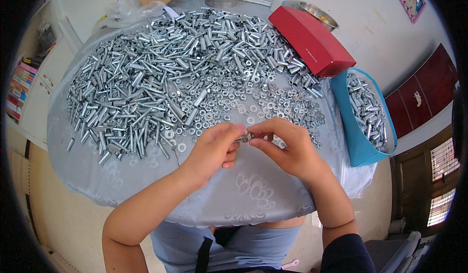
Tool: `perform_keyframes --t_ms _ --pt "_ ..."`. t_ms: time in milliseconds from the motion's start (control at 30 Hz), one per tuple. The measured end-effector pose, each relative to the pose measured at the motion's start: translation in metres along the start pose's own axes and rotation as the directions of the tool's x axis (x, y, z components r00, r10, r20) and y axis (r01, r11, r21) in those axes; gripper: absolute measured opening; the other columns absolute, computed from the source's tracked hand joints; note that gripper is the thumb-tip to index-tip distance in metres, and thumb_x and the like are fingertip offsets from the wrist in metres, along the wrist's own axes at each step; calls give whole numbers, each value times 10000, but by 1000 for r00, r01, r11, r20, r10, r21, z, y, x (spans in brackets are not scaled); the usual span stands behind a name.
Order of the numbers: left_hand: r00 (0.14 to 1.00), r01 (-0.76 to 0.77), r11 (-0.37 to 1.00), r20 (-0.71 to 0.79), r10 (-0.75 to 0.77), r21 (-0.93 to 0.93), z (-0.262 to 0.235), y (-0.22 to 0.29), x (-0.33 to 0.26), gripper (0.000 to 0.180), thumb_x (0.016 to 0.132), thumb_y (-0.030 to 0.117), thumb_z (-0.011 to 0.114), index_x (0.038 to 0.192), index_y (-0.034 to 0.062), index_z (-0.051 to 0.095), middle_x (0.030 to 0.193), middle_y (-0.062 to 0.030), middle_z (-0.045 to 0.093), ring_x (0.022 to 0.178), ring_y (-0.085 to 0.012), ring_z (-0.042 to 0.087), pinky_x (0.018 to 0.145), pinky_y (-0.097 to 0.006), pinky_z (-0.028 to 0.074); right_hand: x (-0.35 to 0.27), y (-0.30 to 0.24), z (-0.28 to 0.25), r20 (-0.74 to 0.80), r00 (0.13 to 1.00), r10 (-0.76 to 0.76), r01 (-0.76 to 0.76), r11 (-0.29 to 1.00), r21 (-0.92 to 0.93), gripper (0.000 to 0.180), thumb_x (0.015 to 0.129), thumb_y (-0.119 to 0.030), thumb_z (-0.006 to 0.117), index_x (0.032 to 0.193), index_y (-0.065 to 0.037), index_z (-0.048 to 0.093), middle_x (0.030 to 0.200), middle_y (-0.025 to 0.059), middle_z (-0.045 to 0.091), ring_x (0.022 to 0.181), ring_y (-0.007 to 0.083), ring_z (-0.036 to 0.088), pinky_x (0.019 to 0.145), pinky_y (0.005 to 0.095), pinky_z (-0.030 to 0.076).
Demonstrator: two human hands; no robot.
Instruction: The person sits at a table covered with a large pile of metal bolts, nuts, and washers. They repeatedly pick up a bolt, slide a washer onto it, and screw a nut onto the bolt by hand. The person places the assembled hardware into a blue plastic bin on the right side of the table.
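Fastener (pixel 244 138) pinched between left hand (pixel 214 147) and right hand (pixel 286 144), above the counter (pixel 204 207); the blue bin (pixel 345 114) looks well filled, yet plenty of loose metal parts (pixel 141 85) seem left.

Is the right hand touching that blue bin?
Apart. The head view shows the right hand left of the blue bin, with pale tablecloth between them.
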State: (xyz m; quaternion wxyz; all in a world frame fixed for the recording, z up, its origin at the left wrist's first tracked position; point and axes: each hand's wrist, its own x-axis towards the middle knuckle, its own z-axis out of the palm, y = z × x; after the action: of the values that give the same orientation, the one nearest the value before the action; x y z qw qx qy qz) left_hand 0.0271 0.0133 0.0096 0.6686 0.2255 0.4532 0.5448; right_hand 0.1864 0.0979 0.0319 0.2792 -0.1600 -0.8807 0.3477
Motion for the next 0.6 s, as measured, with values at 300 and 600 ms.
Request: perform_keyframes --t_ms 300,600 --pt "978 -152 961 -108 181 231 0 -10 0 389 928 376 418 764 34 508 563 39 367 494 -39 322 441 -207 267 -1 -2 4 120 991 61 -53 996 -73 164 844 -161 566 901 -9 543 754 135 538 699 275 563 618 343 448" --pt "905 -357 821 -52 422 446 -5 -12 4 325 928 271 457 720 27 511 569 42 393 523 -36 321 458 -213 273 -1 -16 2 204 977 61 -26 985 -169 203 849 -229 544 845 -25 535 726 139 533 641 333 547 566 387 435"
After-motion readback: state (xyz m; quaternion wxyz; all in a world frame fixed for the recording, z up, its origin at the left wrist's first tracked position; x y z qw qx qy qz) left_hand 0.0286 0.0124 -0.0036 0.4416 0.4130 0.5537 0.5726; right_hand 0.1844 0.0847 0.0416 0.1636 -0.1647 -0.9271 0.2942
